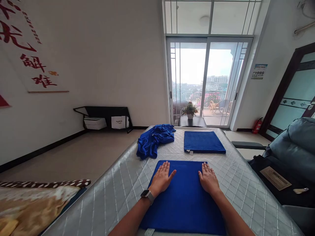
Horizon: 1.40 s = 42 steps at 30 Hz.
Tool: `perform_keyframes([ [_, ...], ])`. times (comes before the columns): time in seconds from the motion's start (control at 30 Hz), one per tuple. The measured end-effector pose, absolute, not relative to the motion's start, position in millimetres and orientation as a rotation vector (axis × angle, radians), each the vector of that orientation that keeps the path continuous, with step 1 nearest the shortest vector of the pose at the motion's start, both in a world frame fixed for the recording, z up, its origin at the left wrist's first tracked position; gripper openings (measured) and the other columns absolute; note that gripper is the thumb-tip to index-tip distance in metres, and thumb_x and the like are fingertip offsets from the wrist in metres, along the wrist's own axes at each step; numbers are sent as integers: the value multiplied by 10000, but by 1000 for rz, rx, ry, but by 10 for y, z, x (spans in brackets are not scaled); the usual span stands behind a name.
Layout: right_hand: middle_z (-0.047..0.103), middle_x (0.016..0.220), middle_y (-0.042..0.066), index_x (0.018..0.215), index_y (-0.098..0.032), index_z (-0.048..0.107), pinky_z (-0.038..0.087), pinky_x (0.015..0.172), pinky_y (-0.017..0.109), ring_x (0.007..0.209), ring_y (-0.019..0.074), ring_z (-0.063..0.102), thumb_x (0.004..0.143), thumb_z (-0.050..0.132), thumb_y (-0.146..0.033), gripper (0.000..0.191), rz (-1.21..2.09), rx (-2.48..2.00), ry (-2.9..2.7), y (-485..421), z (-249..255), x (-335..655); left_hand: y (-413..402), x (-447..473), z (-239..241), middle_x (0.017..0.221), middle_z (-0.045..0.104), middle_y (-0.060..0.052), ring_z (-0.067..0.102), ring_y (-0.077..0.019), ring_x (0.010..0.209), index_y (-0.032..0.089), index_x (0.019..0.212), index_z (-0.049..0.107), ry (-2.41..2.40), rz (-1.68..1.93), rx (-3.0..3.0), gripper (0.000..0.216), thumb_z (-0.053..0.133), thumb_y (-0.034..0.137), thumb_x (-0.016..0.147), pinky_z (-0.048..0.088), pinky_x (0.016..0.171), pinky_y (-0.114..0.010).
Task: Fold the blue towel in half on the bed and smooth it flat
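Note:
A folded blue towel (184,196) lies flat on the grey quilted mattress (118,196) right in front of me. My left hand (161,178) rests flat on the towel's left part, fingers stretched out; a watch sits on that wrist. My right hand (208,178) lies flat on the towel's right part, fingers apart. Farther back, a second folded blue towel (203,141) sits neatly on the mattress. To its left is a crumpled heap of blue towels (154,139).
A brown patterned blanket (31,203) lies at the lower left. A grey massage chair (292,154) stands to the right. Behind the mattress are a small table with a potted plant (190,109) and a glass sliding door (206,82). A black rack (105,116) stands by the left wall.

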State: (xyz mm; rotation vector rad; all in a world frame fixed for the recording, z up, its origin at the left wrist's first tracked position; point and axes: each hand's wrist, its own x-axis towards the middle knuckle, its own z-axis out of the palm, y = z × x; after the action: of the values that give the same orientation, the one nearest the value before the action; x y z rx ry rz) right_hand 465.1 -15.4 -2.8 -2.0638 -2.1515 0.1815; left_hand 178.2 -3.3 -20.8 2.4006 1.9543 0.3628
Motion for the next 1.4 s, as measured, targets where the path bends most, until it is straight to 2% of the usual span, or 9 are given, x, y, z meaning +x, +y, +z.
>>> perform_keyframes([
  [0.17,193,1679,97,1601,-69,222,97,1249,393,1557,212,128,1017,189,-427,685,136,-2119,-2170,-151,-11,4633,51,1396,-423,1610,350,-208,311,-303,1508,46,1551,351,2064,496,2424,856,170,679,1003,291,1230,-482],
  [0.33,234,1663,130,1583,-40,268,74,1251,441,1550,238,172,1004,217,-378,672,42,-2151,-2184,-87,37,4578,77,1376,-502,1605,371,-209,312,-303,1509,40,1550,350,2095,536,2411,881,206,703,988,295,1231,-462],
  [0.57,197,1678,96,1599,-67,225,92,1251,396,1555,211,140,1019,194,-447,694,115,-2112,-2163,17,11,4630,64,1385,-475,1614,352,-217,293,-311,1517,27,1554,333,2085,528,2386,895,195,705,986,286,1231,-474],
  [0.67,185,1681,95,1601,-65,213,83,1251,395,1558,208,121,1021,180,-459,702,135,-2114,-2158,26,-9,4644,29,1402,-428,1621,338,-206,291,-308,1517,44,1561,326,2083,513,2362,893,186,711,983,289,1228,-485],
  [0.8,188,1681,97,1602,-66,210,73,1252,393,1559,205,113,1019,178,-453,700,157,-2109,-2135,23,-14,4639,-6,1402,-280,1620,317,-223,300,-303,1514,9,1546,338,2068,404,2385,921,158,714,982,283,1228,-452],
  [0.97,182,1682,98,1602,-65,205,67,1253,389,1559,202,117,1017,179,-442,697,165,-2100,-2109,6,-7,4620,83,1443,70,1521,461,-280,432,-337,1441,-26,1461,472,2122,194,2346,924,153,701,987,332,1191,-462],
  [1.07,175,1683,94,1602,-68,208,64,1254,391,1559,202,113,1018,179,-439,693,170,-2105,-2095,2,0,4609,132,1728,232,1520,479,-259,419,-341,1449,13,1448,504,2139,276,2413,873,168,681,998,322,1196,-477],
  [1.23,204,1674,123,1597,-59,226,83,1252,409,1557,215,129,1019,210,-408,675,154,-2100,-2122,-8,-3,4623,73,2702,191,1533,496,-197,417,-278,1457,97,1496,459,1644,489,2615,757,173,618,1027,352,1185,-448],
  [1.4,167,1684,101,1600,-83,234,94,1251,399,1560,211,98,982,258,-245,640,108,-2068,-2221,-34,-40,4682,34,3431,24,1580,448,-148,379,-257,1481,147,1540,404,1306,616,2681,700,162,573,1040,304,1218,-455],
])
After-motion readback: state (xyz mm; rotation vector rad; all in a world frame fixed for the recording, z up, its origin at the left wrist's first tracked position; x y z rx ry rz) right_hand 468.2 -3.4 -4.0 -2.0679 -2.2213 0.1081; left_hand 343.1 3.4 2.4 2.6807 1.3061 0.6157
